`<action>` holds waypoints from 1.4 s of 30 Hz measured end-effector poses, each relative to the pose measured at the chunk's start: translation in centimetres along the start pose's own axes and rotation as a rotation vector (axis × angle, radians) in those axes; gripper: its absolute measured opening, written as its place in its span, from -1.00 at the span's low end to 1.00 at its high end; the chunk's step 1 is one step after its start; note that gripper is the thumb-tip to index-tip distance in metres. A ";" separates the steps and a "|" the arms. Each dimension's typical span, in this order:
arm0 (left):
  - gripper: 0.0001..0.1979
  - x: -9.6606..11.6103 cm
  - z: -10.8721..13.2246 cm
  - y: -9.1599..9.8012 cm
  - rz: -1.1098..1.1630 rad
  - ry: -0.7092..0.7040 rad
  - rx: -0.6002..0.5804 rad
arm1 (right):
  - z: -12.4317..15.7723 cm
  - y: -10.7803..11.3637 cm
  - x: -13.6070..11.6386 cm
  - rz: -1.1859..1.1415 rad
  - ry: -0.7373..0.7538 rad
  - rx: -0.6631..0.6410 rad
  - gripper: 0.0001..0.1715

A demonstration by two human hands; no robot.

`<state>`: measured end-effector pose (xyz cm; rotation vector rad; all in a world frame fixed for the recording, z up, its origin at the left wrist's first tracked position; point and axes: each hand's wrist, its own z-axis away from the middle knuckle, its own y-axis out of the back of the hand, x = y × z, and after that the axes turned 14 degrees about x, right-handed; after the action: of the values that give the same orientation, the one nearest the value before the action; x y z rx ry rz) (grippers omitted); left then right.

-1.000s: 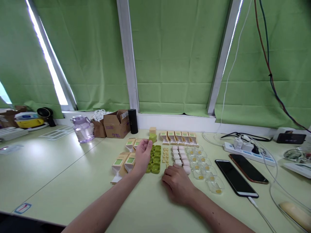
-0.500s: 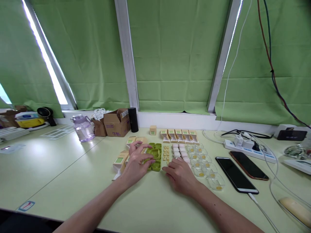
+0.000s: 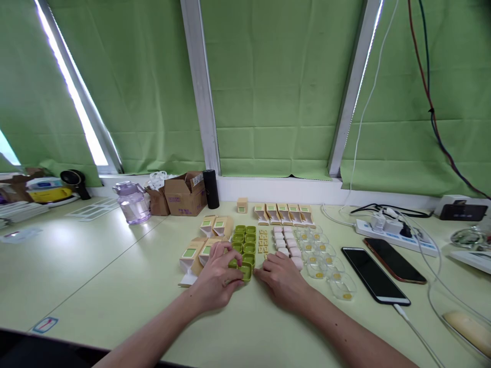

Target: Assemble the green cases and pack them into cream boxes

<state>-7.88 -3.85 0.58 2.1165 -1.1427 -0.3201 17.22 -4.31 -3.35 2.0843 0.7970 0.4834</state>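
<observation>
My left hand (image 3: 220, 273) is closed on a small green square tray (image 3: 245, 272) by its edge, between thumb and fingers. This tray sits at the near end of two rows of like green trays (image 3: 249, 238). My right hand (image 3: 284, 278) lies on the table with loosely bent fingers, the thumb apart, and no object shows in it. Its fingertips are close to the small tan number-like pieces (image 3: 263, 241) and the white and pink blocks (image 3: 293, 251). Clear plastic cases with yellow dots (image 3: 316, 255) lie right of the blocks.
Tan cartons with green windows stand on the left (image 3: 191, 253) and at the back (image 3: 283, 214). Two phones (image 3: 374, 273) and a power strip (image 3: 395, 236) with cables are on the right. Behind are a water bottle (image 3: 132, 203), a cardboard box (image 3: 186, 195) and a black cylinder (image 3: 210, 189).
My left hand has moved toward me with the green tray, from above the rows down to their near end. The right hand has hardly moved.
</observation>
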 end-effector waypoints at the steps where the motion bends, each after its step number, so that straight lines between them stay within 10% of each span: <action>1: -0.81 0.0 0.1 -0.1 -0.005 -0.011 -0.015 | 0.0 0.2 0.0 -0.001 -0.009 -0.009 -0.73; 32: -0.92 0.4 -0.7 0.2 0.026 0.163 -0.068 | -0.2 1.3 0.2 0.169 -0.191 0.184 -0.88; 42: -0.70 -7.1 -8.7 -0.9 -0.350 0.288 -0.061 | -0.2 0.9 0.8 0.299 -0.253 0.255 -0.81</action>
<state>-6.99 6.23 5.48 2.2175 -0.5909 -0.1964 18.03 -4.02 -2.41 2.4584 0.4173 0.2767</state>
